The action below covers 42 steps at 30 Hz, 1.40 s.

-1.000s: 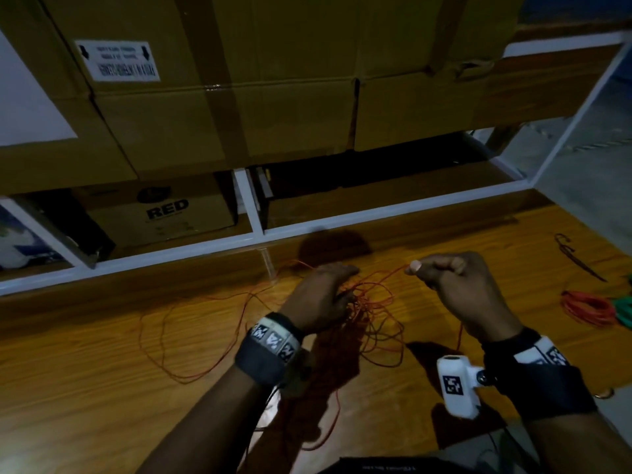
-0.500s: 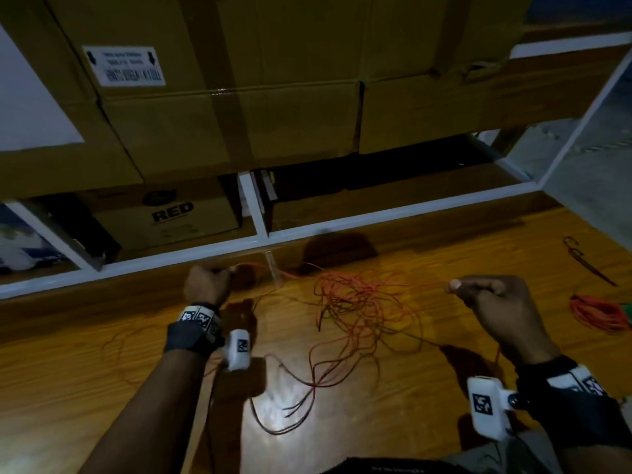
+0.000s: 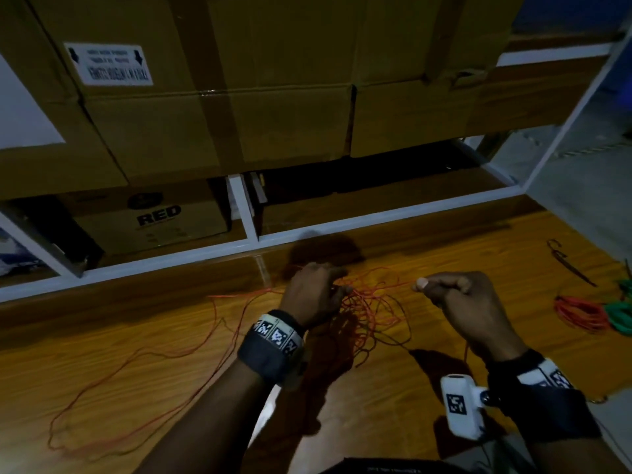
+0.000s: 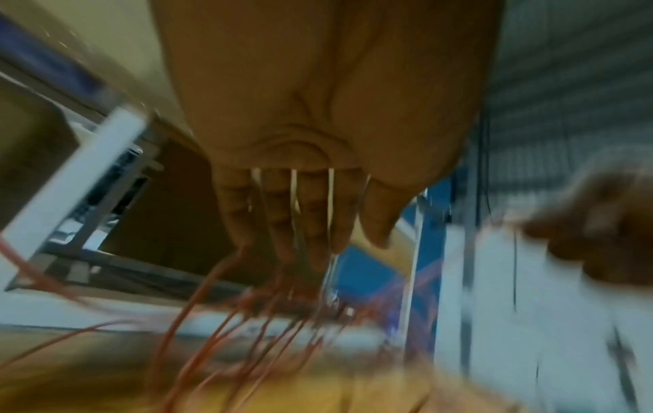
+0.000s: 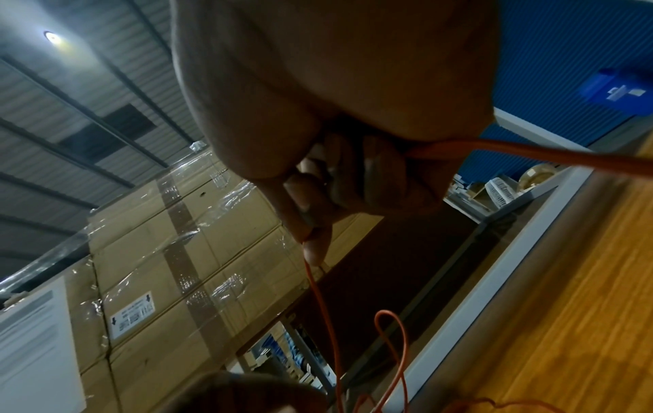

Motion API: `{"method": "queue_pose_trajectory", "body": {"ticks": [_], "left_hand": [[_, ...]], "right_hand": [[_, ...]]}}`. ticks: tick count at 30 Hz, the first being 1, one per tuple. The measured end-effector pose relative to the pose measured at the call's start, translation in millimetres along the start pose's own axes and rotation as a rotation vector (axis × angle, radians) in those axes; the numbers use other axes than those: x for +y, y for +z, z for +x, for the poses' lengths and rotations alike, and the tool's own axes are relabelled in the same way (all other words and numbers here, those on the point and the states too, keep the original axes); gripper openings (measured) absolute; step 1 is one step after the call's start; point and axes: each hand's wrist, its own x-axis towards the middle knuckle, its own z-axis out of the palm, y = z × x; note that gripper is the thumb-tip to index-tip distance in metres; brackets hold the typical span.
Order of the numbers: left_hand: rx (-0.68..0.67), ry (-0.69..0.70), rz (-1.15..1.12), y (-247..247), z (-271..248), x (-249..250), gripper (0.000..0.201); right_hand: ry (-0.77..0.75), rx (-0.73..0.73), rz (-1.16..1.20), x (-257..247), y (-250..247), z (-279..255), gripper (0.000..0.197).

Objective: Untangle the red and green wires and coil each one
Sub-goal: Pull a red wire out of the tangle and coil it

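Observation:
A loose tangle of red wire (image 3: 371,313) lies on the wooden table (image 3: 410,398), and one long strand (image 3: 136,357) trails off to the left. My left hand (image 3: 337,290) reaches into the tangle's left side. In the blurred left wrist view its fingers (image 4: 310,223) point straight down onto the red strands (image 4: 226,349). My right hand (image 3: 420,284) hovers right of the tangle, with thumb and forefinger (image 5: 310,246) pinching the red wire (image 5: 328,321). The wire runs through the fist and out past the palm. No green wire shows in this tangle.
A coiled red wire (image 3: 578,314) and a coiled green wire (image 3: 620,314) lie together at the table's right edge, with a dark hooked piece (image 3: 567,263) behind them. A white shelf frame (image 3: 376,217) and stacked cardboard boxes (image 3: 273,97) stand behind the table.
My left hand swung out to the left with a strand half a second ago and has come back into the tangle. The right hand keeps its pinch and has moved slightly left.

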Motion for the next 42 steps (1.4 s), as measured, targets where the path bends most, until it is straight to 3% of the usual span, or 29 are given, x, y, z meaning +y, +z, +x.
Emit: {"method": "queue_pose_trajectory", "body": {"ticks": [3, 7, 9, 11, 13, 15, 17, 19, 22, 23, 25, 26, 28, 31, 33, 35, 37, 39, 42], "left_hand": [[-0.083, -0.013, 0.033, 18.2, 12.1, -10.8, 0.026], [-0.01, -0.061, -0.136, 8.1, 8.7, -30.7, 0.017], [0.147, -0.266, -0.335, -4.8, 3.3, -53.9, 0.013], [0.342, -0.565, -0.416, -18.6, -4.1, -90.9, 0.015], [0.384, -0.875, -0.37, -33.2, -17.2, -130.8, 0.02], [0.344, -1.061, -0.276, -44.4, -30.2, -155.9, 0.028], [0.31, -1.057, -0.161, -48.4, -32.9, -158.8, 0.03], [0.321, -0.893, -0.012, -42.8, -28.8, -135.2, 0.041], [0.482, -0.4, 0.005, -28.5, -17.0, -64.7, 0.058], [0.458, -0.207, -0.022, -23.8, -10.3, -41.1, 0.056], [0.23, 0.049, -0.038, -9.9, 2.4, -4.6, 0.045], [0.081, 0.082, -0.024, -2.1, 8.8, 7.3, 0.042], [-0.15, 0.074, 0.087, 15.7, 19.8, 14.2, 0.041], [-0.247, 0.035, 0.151, 32.7, 25.9, 1.5, 0.024], [-0.198, -0.043, -0.086, 27.7, 23.6, -14.4, 0.015], [-0.038, -0.181, -0.248, 12.4, 18.9, -36.2, 0.017], [0.188, -0.381, -0.244, -7.2, 12.9, -67.1, 0.018], [0.332, -0.631, -0.238, -25.5, 3.6, -99.5, 0.02], [0.367, -0.88, -0.195, -39.9, -12.4, -138.7, 0.027]], "right_hand": [[-0.004, 0.021, 0.0, -0.8, -4.9, -0.8, 0.018], [0.025, 0.069, -0.021, 3.7, -19.5, -2.3, 0.015], [0.051, 0.105, -0.035, 7.2, -28.4, -3.3, 0.015], [0.066, 0.146, -0.014, 10.0, -36.5, -4.1, 0.016], [0.078, 0.154, 0.007, 11.4, -40.5, -5.2, 0.016], [0.087, 0.122, 0.007, 12.1, -38.3, -6.5, 0.015], [0.089, 0.086, 0.008, 12.3, -31.0, -7.1, 0.014], [0.072, 0.066, 0.001, 11.5, -23.2, -5.9, 0.013], [0.057, 0.058, 0.013, 9.2, -15.0, -2.7, 0.013], [0.05, 0.056, 0.015, 8.5, -13.5, -1.9, 0.014], [0.034, 0.053, 0.008, 6.8, -13.0, -1.7, 0.015], [0.028, 0.053, 0.003, 5.8, -13.8, -1.9, 0.015], [0.028, 0.06, -0.001, 5.2, -16.6, -3.0, 0.015], [0.047, 0.083, 0.003, 8.6, -23.1, -6.9, 0.013], [0.067, 0.113, -0.017, 14.8, -30.4, -10.1, 0.013], [0.102, 0.152, -0.028, 23.6, -39.8, -12.3, 0.013], [0.135, 0.171, -0.021, 30.7, -46.0, -13.8, 0.014], [0.15, 0.151, -0.029, 32.3, -43.8, -14.2, 0.015], [0.118, 0.125, -0.088, 29.3, -30.2, -11.6, 0.017]]}}
